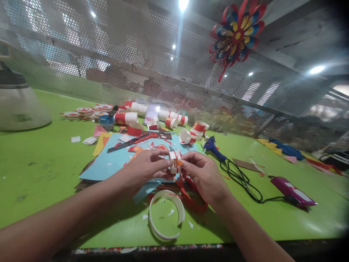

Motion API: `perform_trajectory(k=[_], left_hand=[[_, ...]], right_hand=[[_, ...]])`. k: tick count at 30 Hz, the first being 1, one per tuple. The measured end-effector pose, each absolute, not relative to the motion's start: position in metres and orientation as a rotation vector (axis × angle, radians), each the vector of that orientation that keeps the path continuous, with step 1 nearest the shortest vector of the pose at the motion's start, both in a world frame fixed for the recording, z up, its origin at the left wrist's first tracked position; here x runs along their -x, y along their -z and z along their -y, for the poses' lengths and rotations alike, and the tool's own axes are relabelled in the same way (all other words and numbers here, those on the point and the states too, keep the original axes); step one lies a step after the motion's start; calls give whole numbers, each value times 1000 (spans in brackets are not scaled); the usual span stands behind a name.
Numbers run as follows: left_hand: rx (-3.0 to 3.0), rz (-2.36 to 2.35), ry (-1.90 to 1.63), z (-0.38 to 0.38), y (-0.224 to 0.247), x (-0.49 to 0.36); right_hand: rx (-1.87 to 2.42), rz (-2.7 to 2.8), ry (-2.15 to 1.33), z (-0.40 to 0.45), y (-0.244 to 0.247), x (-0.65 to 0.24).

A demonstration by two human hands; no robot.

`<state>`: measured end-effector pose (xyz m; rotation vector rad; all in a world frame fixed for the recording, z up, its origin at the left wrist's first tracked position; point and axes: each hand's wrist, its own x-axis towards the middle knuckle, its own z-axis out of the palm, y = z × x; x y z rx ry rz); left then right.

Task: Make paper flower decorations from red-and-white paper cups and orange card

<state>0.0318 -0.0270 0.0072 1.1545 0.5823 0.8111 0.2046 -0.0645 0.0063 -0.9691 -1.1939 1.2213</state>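
Observation:
Near the middle of the view, my left hand (147,169) grips the left side of a small white paper ring (172,162) between thumb and fingers. My right hand (208,176) pinches a small orange paper piece (179,163) against the ring's right side. Both hands are over the near edge of a light blue sheet (100,167) strewn with scraps. Red-handled scissors (200,205) lie under my right hand, partly hidden by it. Closer to me, an open white paper ring (152,222) rests on the green table (114,225).
A blue glue gun (215,148) lies at right, its black cable running to a purple power strip (293,191). Behind the sheet are cut paper cups (127,118), a cutter knife (128,142) and a blue jar (106,123). A paper flower (238,35) hangs above.

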Motion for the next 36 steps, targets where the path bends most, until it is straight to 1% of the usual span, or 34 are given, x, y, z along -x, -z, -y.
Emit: perform_trajectory(k=[5, 8, 10, 15, 18, 21, 24, 29, 36], left_hand=[[-1228, -676, -841, 26, -9, -31], [-1323, -653, -832, 25, -10, -29], [-1396, -626, -818, 25, -11, -29], [-1506, -614, -792, 25, -11, -29], [-1512, -653, -798, 25, -10, -30], [-1548, -659, -815, 24, -7, -31], [-1593, -653, -812, 23, -5, -30], [-1619, -671, -790, 23, -5, -30], [-1601, -659, -751, 23, -6, -29]], right_hand=[[936, 1252, -1275, 65, -8, -206], [925, 1286, -1290, 66, -10, -207], [933, 1322, -1215, 67, -10, -208], [1011, 1459, -890, 71, -13, -207], [1014, 1479, -771, 74, -16, -206], [1109, 1509, -709, 75, -19, -204], [1192, 1526, -731, 72, -20, -204], [1142, 1438, -918, 70, -18, -204], [1108, 1358, -1016, 69, -14, -203]])
